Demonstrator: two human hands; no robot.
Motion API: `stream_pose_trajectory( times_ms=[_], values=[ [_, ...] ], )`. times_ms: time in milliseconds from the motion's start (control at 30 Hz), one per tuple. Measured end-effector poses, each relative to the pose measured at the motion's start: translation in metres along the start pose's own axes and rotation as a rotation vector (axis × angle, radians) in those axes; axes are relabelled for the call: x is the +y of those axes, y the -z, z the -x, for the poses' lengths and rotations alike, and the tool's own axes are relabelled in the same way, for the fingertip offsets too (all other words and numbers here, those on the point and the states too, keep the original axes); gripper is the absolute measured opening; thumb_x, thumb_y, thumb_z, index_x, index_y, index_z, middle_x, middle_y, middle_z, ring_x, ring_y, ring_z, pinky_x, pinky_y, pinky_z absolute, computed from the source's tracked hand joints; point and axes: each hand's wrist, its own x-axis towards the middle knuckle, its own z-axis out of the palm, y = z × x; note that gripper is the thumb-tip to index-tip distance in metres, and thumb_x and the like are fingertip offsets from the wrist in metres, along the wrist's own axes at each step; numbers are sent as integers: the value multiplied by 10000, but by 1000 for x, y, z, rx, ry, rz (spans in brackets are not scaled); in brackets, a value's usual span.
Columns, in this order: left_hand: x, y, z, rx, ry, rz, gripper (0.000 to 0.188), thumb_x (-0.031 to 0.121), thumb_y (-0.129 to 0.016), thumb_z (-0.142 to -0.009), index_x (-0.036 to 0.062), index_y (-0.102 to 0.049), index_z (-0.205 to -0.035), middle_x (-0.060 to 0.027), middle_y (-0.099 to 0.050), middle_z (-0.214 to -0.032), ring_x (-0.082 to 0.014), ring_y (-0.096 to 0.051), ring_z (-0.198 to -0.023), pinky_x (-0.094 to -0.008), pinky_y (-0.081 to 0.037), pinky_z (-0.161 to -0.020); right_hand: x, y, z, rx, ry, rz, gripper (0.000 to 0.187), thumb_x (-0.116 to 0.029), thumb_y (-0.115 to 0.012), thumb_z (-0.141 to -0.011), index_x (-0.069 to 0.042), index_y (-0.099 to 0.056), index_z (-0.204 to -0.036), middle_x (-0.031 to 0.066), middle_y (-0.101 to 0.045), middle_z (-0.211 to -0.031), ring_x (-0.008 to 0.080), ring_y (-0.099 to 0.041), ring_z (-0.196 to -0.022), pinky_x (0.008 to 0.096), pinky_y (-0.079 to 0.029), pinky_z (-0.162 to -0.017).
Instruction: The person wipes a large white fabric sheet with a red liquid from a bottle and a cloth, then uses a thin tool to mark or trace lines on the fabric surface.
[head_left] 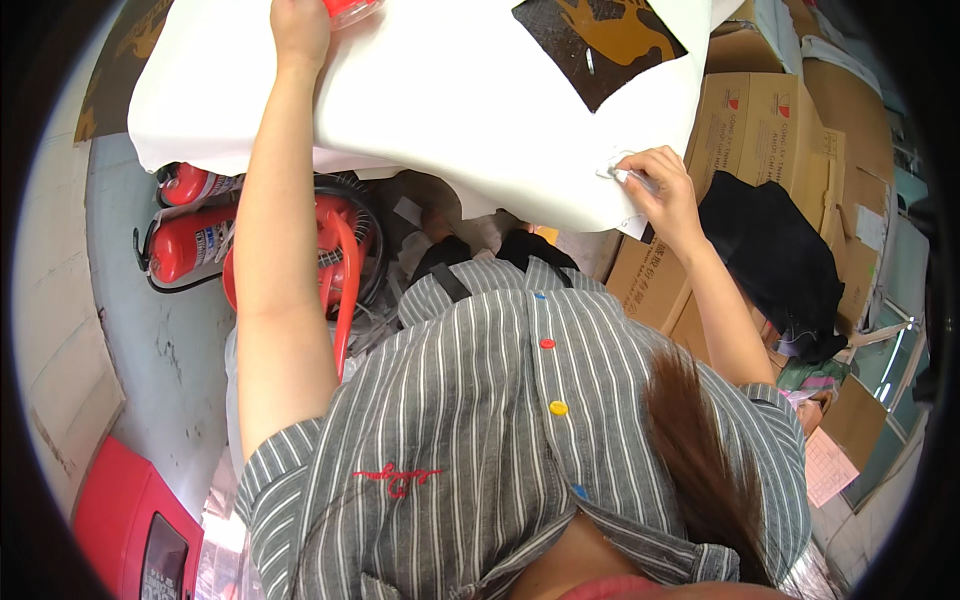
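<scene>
A large white sheet (440, 100) covers the table in front of me and droops over its near edge. My left hand (300, 35) reaches to the far left of the sheet, partly cut off by the upper edge, so its fingers are mostly out of sight. Against that hand is a red, partly see-through plastic object (350, 10), also cut off. My right hand (665, 195) is at the sheet's near right corner, thumb and fingers pinched on a small crumpled white scrap (617, 170). Whether the scrap is joined to the sheet I cannot tell.
A dark panel with a gold pattern (600, 50) shows at the sheet's far right. Red fire extinguishers (185, 245) and a red hose (345, 290) are below left. Cardboard boxes (745, 130) and a black cloth (775, 250) stand right. A red case (130, 520) is lower left.
</scene>
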Motion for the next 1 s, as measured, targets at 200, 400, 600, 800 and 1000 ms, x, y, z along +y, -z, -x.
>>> stream_pose_trajectory(
  times_ms=[200, 400, 600, 800, 1000],
  values=[
    [18, -3, 4, 28, 35, 47, 568, 530, -483, -1058, 12, -572, -1275, -86, -658, -1055, -169, -650, -905, -312, -561, -778, -82, -62, -60, -52, 286, -173, 116, -122, -739, -850, -97, -719, -961, 29, -691, -946, 226, -580, -935, 364, -418, -900],
    [20, 3, 6, 46, 58, 28, 574, 529, -469, -1063, 3, -567, -1272, -95, -660, -1035, -173, -655, -884, -304, -569, -763, -34, -31, -31, -74, 177, -76, 121, -90, -740, -829, -96, -737, -949, 25, -694, -902, 224, -578, -926, 373, -421, -901],
    [25, -9, 6, 165, -32, -525, 599, 558, -529, -1030, 2, -653, -1215, -146, -736, -999, -224, -690, -975, -342, -525, -895, -101, -76, -83, -31, 338, -199, 127, -86, -745, -817, -84, -718, -941, 48, -663, -899, 253, -570, -904, 374, -413, -845],
    [30, -26, 3, 185, -28, -481, 656, 640, -505, -993, 33, -634, -1207, -199, -734, -1064, -348, -699, -1016, -418, -524, -906, -113, -89, -89, 22, 324, -205, 111, -92, -748, -827, -86, -706, -930, 38, -648, -869, 248, -564, -881, 374, -415, -845],
    [0, 7, -3, 214, -36, -429, 629, 582, -489, -1031, 17, -603, -1282, -190, -718, -1124, -296, -689, -1052, -381, -516, -930, -52, -28, -67, 308, 99, -148, 117, -69, -708, -865, -32, -692, -975, 85, -643, -898, 262, -565, -892, 366, -452, -827]
  ],
)
